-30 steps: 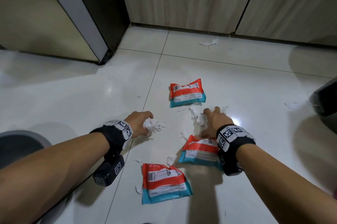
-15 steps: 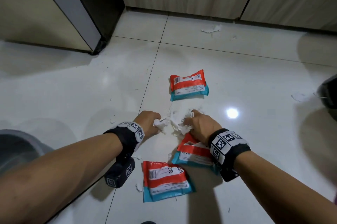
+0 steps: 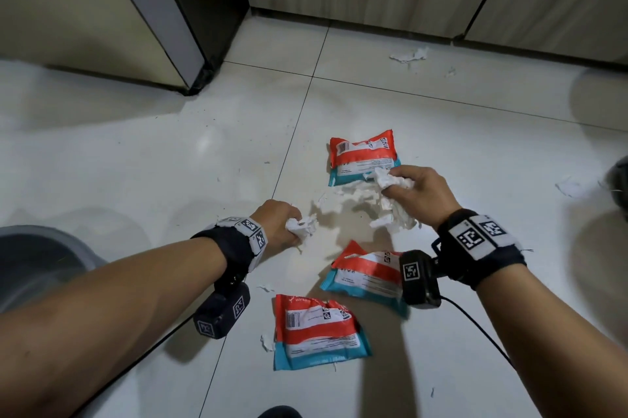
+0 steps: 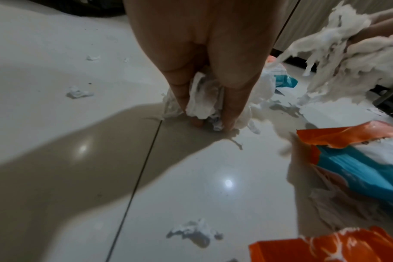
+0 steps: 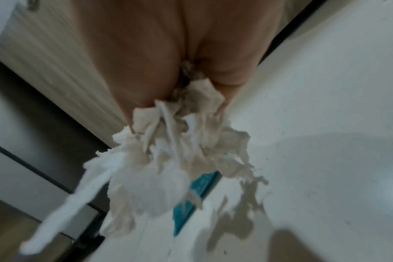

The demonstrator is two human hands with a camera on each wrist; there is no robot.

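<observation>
Torn white tissue lies scattered on the glossy floor tiles. My left hand (image 3: pixel 283 225) grips a small wad of tissue (image 3: pixel 300 227) down on the floor; in the left wrist view the fingers (image 4: pixel 231 99) curl round that wad (image 4: pixel 202 99). My right hand (image 3: pixel 413 195) is raised a little and clutches a larger ragged clump of tissue (image 3: pixel 390 206), which hangs from the fist (image 5: pixel 159 168). Three orange, white and blue packets lie around: one far (image 3: pixel 362 157), one under my right wrist (image 3: pixel 365 273), one nearest me (image 3: pixel 317 329).
More tissue scraps lie by the wooden cabinet doors (image 3: pixel 409 55) and at the right (image 3: pixel 571 187). A grey round bin (image 3: pixel 37 257) stands at the left edge. A dark rounded object (image 3: pixel 620 186) shows at the right edge. A dark door frame (image 3: pixel 200 9) rises at the back left.
Both hands first drew together over the tissue pile. Since then my right hand has lifted away from the floor with a large clump, uncovering the middle packet; my left hand stays low on its wad.
</observation>
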